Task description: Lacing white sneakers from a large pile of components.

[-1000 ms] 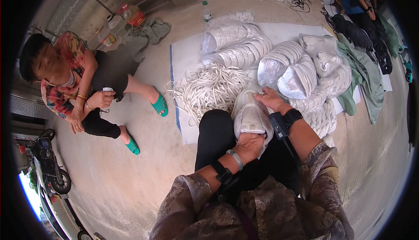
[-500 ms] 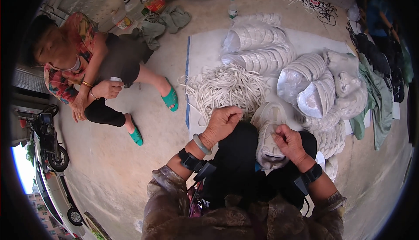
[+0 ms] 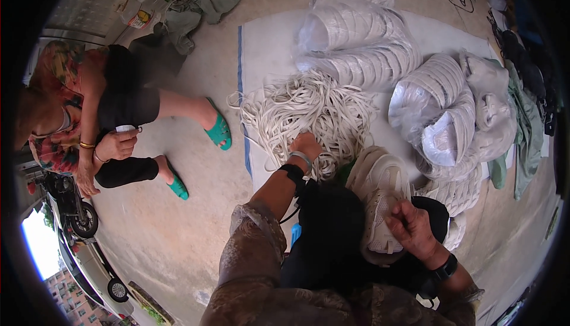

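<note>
White sheeting (image 3: 267, 44) bears tangled cream flat laces (image 3: 282, 109) at your left grip (image 3: 306, 145), your curled right grip (image 3: 412, 230) beside the white mesh shoe (image 3: 378, 177), whether either holds anything impossible to tell.

Room above floor (image 3: 172, 231) leftward; lace heap (image 3: 317, 105) ahead

Soft daylight — fisheye bend, 4 dark corners, btm-L sky (image 3: 41, 246) overexp.

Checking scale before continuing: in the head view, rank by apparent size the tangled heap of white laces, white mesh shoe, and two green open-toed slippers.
1. Heap of white laces
2. White mesh shoe
3. Green open-toed slippers: similar; their order is unsure.
</note>
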A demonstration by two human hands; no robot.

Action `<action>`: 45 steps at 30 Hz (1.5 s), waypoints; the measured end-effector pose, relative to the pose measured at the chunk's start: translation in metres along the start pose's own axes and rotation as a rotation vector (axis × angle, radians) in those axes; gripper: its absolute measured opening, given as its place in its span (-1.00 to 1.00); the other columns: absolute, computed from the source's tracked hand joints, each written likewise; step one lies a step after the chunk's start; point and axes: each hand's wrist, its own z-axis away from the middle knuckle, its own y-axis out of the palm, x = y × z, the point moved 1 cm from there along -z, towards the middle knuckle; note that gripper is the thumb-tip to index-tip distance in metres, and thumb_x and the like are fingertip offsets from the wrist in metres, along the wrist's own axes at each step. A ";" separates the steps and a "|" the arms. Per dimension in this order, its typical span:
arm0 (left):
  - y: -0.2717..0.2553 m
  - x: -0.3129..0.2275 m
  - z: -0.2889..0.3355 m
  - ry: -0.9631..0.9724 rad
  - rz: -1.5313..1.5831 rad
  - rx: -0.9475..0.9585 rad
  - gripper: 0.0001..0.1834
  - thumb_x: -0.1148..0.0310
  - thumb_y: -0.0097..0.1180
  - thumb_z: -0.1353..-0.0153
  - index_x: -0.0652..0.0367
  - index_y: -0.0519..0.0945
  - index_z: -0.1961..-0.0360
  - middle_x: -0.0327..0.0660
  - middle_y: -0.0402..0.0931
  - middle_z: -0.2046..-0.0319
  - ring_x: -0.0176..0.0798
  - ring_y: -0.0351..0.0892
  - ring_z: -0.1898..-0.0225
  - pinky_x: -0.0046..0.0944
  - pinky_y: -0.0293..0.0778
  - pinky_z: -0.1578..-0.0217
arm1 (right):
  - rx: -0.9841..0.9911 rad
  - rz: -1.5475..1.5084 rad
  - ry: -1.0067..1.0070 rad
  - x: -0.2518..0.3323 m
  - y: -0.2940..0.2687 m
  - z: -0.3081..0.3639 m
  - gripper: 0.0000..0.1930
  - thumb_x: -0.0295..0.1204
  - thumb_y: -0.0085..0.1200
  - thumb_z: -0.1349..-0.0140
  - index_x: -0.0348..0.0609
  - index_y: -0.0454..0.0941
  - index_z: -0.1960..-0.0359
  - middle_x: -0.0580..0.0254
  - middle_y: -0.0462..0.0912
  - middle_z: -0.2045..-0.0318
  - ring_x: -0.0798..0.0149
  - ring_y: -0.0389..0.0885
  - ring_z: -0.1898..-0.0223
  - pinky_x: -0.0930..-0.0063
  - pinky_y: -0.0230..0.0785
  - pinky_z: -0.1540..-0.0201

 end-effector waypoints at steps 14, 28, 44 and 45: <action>-0.198 -0.101 0.195 0.475 1.015 0.413 -0.83 0.37 -0.03 -0.27 0.17 0.46 0.47 -0.42 0.29 0.70 -0.57 0.25 0.66 -0.53 0.17 0.64 | -0.214 -0.070 -0.305 0.057 -0.008 -0.003 -0.72 -0.54 0.07 0.00 -0.18 0.42 0.19 0.07 0.53 0.32 0.09 0.51 0.22 0.32 0.19 -0.10; -0.182 -0.125 0.376 1.127 0.792 0.064 -0.91 0.49 0.06 -0.18 0.23 0.51 0.27 -0.16 0.40 0.64 -0.27 0.37 0.66 -0.38 0.29 0.60 | -0.323 -0.765 -0.393 0.139 -0.086 0.125 -0.67 -0.14 -0.28 -0.37 -0.12 0.22 0.44 0.49 0.04 0.79 0.49 0.15 0.71 0.49 0.37 0.48; -0.199 -0.124 0.377 0.896 0.786 -0.084 -0.92 0.48 0.09 -0.18 0.26 0.53 0.43 -0.36 0.38 0.66 -0.52 0.25 0.59 -0.44 0.27 0.57 | -0.445 0.275 -0.273 0.012 -0.131 0.095 -0.49 -0.48 0.09 -0.01 -0.29 0.32 -0.07 -0.03 0.41 -0.02 0.07 0.29 -0.15 0.38 0.07 -0.19; -0.190 -0.136 0.378 0.918 0.727 -0.098 -0.95 0.52 0.08 -0.14 0.24 0.51 0.45 -0.22 0.34 0.70 -0.45 0.24 0.63 -0.38 0.28 0.57 | -0.336 0.088 -0.309 0.056 -0.095 0.098 -0.51 -0.42 0.11 -0.05 -0.29 0.33 -0.05 -0.01 0.40 -0.05 0.12 0.26 -0.17 0.36 0.07 -0.19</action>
